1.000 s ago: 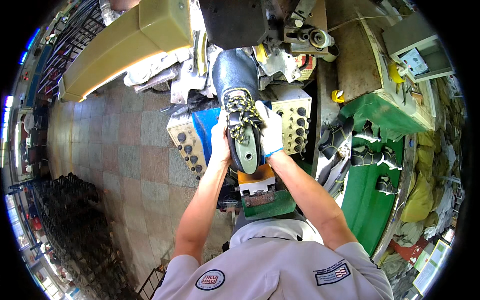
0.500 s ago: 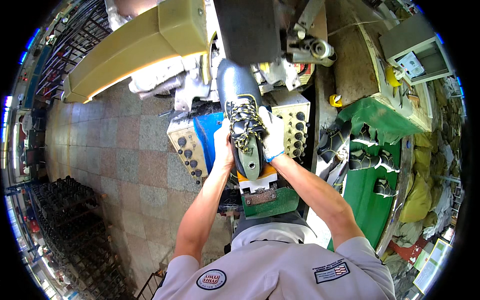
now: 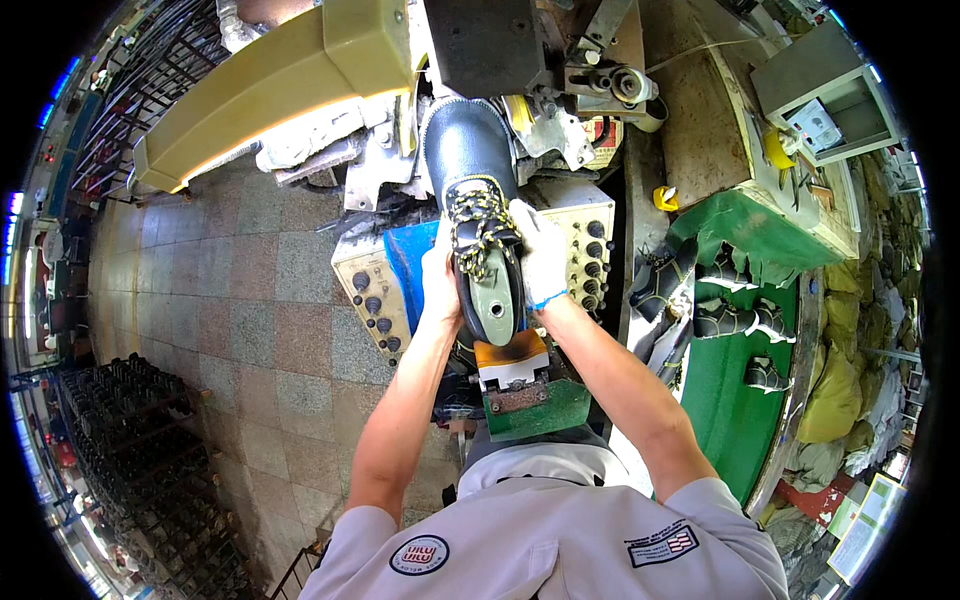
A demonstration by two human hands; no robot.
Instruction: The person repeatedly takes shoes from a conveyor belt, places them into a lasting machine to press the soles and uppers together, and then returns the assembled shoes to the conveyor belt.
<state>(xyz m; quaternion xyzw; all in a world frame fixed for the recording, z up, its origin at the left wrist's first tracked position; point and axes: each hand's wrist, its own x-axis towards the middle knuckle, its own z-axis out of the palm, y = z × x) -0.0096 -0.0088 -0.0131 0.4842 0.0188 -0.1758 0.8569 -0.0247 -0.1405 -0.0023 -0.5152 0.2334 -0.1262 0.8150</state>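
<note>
A black shoe with yellow-and-black laces is stretched over a grey-green shoe last. Its toe points away from me, among the metal parts under a dark machine head. Gloved in white, my left hand grips the shoe's left side near the heel. My right hand, also in a white glove with a blue cuff, closes on the right side. Some fingers are hidden behind the shoe. Just below the heel end is an orange-topped support on a metal bracket.
Control panels with dark knobs flank the shoe. A curved yellow machine arm spans the upper left. Several shoe uppers lie on a green bench to the right. At the lower left stands a dark rack on the tiled floor.
The shoe and both hands have shifted slightly away from me, further in among the machine's metal parts. More of the orange-topped support now shows below the heel.
</note>
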